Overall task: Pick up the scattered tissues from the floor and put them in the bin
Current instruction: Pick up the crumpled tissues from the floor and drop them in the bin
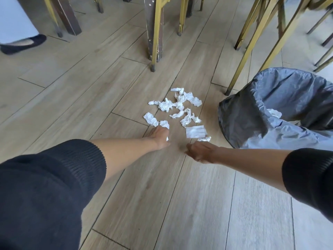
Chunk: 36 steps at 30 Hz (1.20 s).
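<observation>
Several crumpled white tissues [177,105] lie scattered on the wooden floor in front of me. My left hand [159,137] reaches down at the near edge of the pile. Its fingers curl over a small tissue [164,124], and a white scrap shows by the thumb. My right hand [199,152] hovers low with its fingers curled, just short of another small tissue [204,139] and a flat folded one [195,131]. Whether it holds anything is hidden. The bin [239,121], lined with a grey bag, stands to the right with a tissue [273,112] inside.
Gold metal chair legs [155,33] and dark wooden table legs stand behind the pile. More chair legs [255,44] rise just behind the bin. Another person's dark shoe [21,44] is at the far left. Bare floorboards stretch toward me.
</observation>
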Each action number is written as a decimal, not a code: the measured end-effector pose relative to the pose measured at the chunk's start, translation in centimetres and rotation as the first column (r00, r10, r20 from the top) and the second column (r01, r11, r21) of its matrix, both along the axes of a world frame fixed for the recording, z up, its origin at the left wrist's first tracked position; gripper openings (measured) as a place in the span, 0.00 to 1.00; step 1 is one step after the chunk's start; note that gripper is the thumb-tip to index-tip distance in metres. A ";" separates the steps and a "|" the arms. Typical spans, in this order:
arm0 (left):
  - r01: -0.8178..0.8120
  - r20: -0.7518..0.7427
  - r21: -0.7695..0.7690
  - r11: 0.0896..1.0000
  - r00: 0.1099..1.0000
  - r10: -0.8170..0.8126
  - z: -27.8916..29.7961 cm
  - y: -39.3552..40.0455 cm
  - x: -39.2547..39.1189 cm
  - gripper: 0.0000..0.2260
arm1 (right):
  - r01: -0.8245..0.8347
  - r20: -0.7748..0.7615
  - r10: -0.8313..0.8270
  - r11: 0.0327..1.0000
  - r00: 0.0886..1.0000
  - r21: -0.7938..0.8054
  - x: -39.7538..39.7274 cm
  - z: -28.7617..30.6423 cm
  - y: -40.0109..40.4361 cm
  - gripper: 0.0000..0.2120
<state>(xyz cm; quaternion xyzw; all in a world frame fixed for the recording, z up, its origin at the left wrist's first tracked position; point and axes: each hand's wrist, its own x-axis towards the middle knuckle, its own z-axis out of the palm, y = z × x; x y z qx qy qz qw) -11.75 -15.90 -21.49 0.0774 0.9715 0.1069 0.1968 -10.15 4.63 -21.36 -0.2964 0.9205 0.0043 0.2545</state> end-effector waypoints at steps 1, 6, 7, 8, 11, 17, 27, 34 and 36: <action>0.016 -0.017 -0.008 1.000 1.000 -0.016 0.0 -0.1 -0.1 0.06 | 0.014 0.000 -0.014 1.000 1.000 -0.001 -0.3 0.4 0.5 0.17; 0.065 -0.031 0.014 0.998 0.997 -0.065 0.0 -0.1 -0.4 0.11 | 0.137 -0.111 -0.125 0.984 0.986 0.113 -2.1 1.6 3.1 0.22; 0.076 -0.035 0.011 0.997 0.996 -0.076 0.1 0.0 -0.4 0.12 | 0.179 -0.134 -0.166 0.979 0.977 0.098 -2.2 1.5 3.5 0.18; 0.087 -0.035 0.005 0.996 0.996 -0.087 0.2 0.2 -0.3 0.12 | 0.243 -0.149 -0.231 0.967 0.962 0.071 -2.1 1.7 3.9 0.16; 0.101 -0.026 -0.002 0.995 0.995 -0.101 0.5 0.4 -0.1 0.12 | 0.416 -0.148 -0.406 0.908 0.902 0.043 -1.9 1.3 4.5 0.21; 0.078 -0.042 -0.054 0.995 0.996 -0.081 1.3 -1.1 0.2 0.14 | 0.407 -0.102 -0.401 0.912 0.910 0.044 -3.1 -0.9 4.5 0.23; -0.053 -0.176 -0.084 0.995 0.984 0.038 0.2 -3.7 -0.2 0.14 | 0.132 -0.014 -0.132 0.979 0.991 0.157 -3.4 -1.6 4.0 0.12; -0.036 -0.186 0.014 0.999 0.982 0.038 -1.4 -1.9 -1.5 0.17 | 0.195 -0.019 -0.195 0.981 0.981 -0.011 -3.6 -0.7 4.9 0.13; -0.066 -0.132 0.030 0.997 0.989 0.070 -2.3 -1.4 -1.9 0.19 | 0.221 0.056 -0.223 0.974 0.973 0.042 -3.6 -0.8 5.1 0.12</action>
